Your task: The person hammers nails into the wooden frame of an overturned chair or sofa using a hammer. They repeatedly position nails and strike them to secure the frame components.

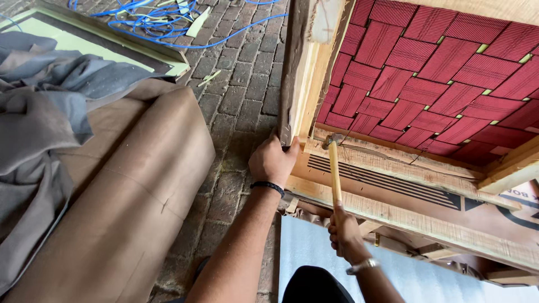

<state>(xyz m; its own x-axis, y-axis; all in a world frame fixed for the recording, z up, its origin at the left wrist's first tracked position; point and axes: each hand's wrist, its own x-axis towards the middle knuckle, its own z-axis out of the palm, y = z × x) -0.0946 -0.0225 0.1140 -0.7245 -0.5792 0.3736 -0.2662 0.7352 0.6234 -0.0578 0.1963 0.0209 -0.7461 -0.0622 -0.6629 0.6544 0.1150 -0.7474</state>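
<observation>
A wooden furniture frame (393, 163) lies on its side, with red woven webbing (438, 73) stretched across it. My left hand (273, 160) grips the frame's upright corner post (300, 67) near its lower end. My right hand (343, 227) is closed on the wooden handle of a small hammer (334, 168). The hammer's metal head rests against the frame's corner, just right of my left hand. A dark band circles my left wrist and a metal watch sits on my right wrist.
A brown upholstered cushion (129, 202) lies on the brick floor (241, 84) at left, with grey fabric (39, 112) draped over it. Blue cable (163, 22) is tangled at the top. A green-faced board (84, 42) lies at top left. Pale sheet material (404, 275) sits below the frame.
</observation>
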